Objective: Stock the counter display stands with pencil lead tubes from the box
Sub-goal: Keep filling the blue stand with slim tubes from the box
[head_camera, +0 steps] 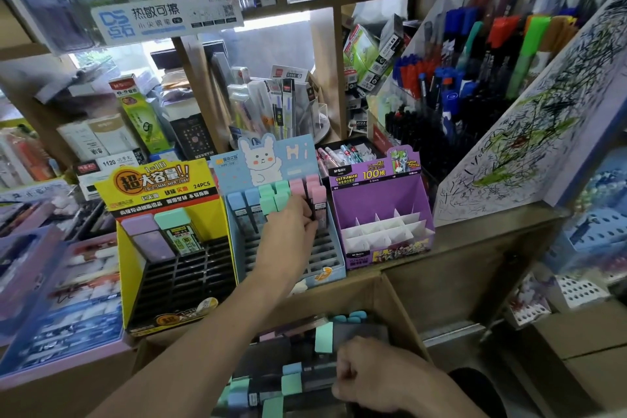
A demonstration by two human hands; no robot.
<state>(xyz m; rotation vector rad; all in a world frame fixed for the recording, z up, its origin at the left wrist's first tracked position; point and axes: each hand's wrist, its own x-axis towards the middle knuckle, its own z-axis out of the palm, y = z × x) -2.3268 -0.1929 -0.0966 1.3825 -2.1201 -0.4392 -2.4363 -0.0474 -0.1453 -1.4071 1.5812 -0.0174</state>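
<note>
Three display stands sit on the counter: a yellow stand (pixel 135 268) holding a few purple and green tubes, a blue rabbit stand (pixel 237 241) with blue, green and pink-capped tubes in its back rows, and a purple stand (pixel 383 200) with white dividers. My left hand (pixel 288 231) reaches into the blue stand and pinches a pink-capped lead tube (pixel 318 204) at the right end of the row. Below the counter, a cardboard box (pixel 400 309) holds several tubes with green, blue and pink caps. My right hand (pixel 369 373) is down in the box, fingers curled around tubes there.
Shelves behind the stands carry pen boxes and refill packs. A tall marker rack (pixel 475 78) stands at the right beside a scribbled test board (pixel 526 132). Trays of stationery (pixel 61 282) lie on the counter to the left.
</note>
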